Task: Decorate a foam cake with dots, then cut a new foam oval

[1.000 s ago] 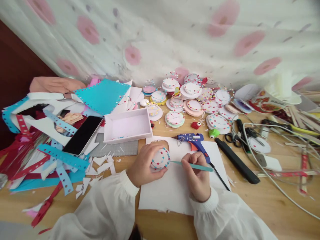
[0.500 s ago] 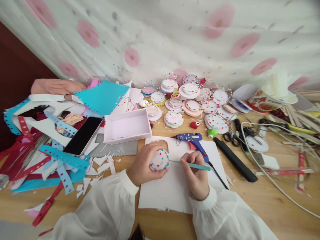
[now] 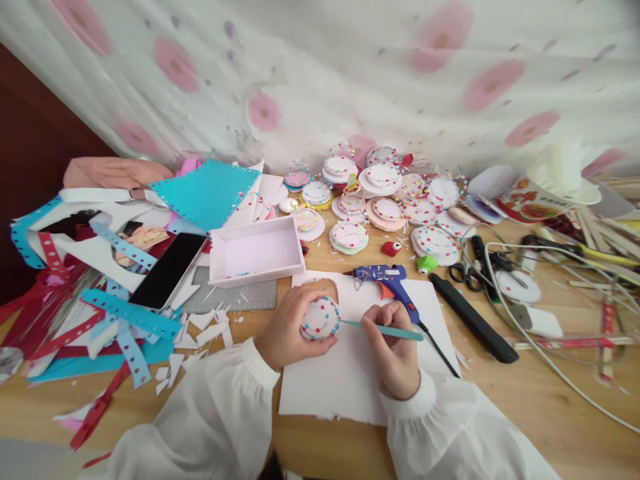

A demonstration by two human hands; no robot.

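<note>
My left hand point(image 3: 289, 328) is closed around a small round white paper piece point(image 3: 319, 319) edged with red and blue dots, fingers above and thumb below. In my right hand point(image 3: 393, 350) is a pair of teal tweezers point(image 3: 400, 332), pinched like a pen. Their thin tip points left and reaches the right rim of the round piece; whether it grips a dot is too small to tell. Both hands are above a white sheet point(image 3: 330, 393). A blue glue gun point(image 3: 393, 283) lies on that sheet, just behind my right hand.
Several dotted paper discs point(image 3: 385, 210) crowd the back. A white open box point(image 3: 257, 250) and a phone point(image 3: 169, 270) are left of centre, with paper scraps point(image 3: 205, 327) nearby. To the right lie a black bar point(image 3: 473, 319), scissors point(image 3: 467, 275) and a looping white cable point(image 3: 545, 373).
The view has shifted very slightly. Both hands keep their holds, and the tweezers' tip stays at the right rim of the round piece.
</note>
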